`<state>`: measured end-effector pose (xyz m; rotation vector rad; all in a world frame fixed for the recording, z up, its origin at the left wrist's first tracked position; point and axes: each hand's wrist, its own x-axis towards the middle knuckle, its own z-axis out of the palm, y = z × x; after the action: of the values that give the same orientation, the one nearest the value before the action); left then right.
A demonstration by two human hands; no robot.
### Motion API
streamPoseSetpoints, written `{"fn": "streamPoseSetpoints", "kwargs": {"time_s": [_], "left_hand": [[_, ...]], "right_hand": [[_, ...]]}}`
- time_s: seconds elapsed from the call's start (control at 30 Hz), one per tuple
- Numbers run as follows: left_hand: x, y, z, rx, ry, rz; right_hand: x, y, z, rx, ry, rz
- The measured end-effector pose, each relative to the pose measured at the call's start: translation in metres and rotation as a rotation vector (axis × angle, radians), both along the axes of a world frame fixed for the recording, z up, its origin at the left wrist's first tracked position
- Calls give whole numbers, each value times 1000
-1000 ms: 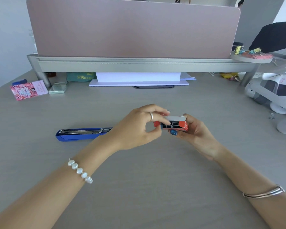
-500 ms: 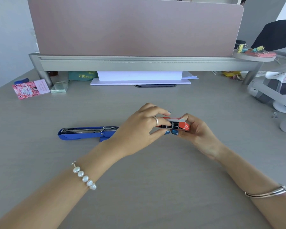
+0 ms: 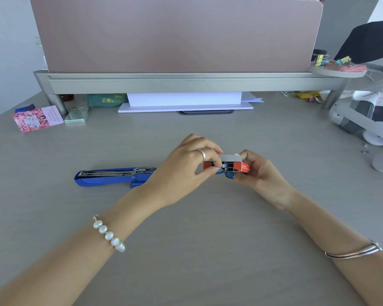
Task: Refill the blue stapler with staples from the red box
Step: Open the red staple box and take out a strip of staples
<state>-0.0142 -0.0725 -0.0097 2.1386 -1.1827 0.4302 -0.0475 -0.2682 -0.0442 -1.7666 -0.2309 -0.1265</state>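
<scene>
The blue stapler [image 3: 111,176] lies flat on the grey desk, left of my hands, opened out so its metal staple channel faces up. My right hand [image 3: 260,173] holds the small red box [image 3: 241,167] just above the desk, its open end toward me with rows of staples showing inside. My left hand [image 3: 184,171] is at the box's open end, thumb and forefinger pinching into it. Whether those fingers grip a strip of staples is hidden.
A grey desk riser [image 3: 186,81] with a pink partition spans the back. Under it lie white paper sheets [image 3: 185,103]. A pink card [image 3: 37,119] and a small clear case [image 3: 76,115] sit far left. White devices [image 3: 367,120] stand at the right edge.
My left fingers have worked deeper into the box's open end. The box has tipped slightly. The stapler has not moved on the desk.
</scene>
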Motion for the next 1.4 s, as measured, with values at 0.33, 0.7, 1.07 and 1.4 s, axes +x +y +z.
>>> {"fn": "streamPoseSetpoints", "kwargs": {"time_s": [0.33,0.7,1.07,1.4], "left_hand": [[-2,7,5,-61,-30,-9],[-14,23,18,-356,380,-52],[-35,19,-35,-138,502,187],[-31,26,-43,49,289,238]], "right_hand": [[1,-2,0,-16,11,-17],[4,-7,-3,54,11,-31],[4,-8,-4,30,-7,-33],[4,-8,-4,18,-1,-27]]}}
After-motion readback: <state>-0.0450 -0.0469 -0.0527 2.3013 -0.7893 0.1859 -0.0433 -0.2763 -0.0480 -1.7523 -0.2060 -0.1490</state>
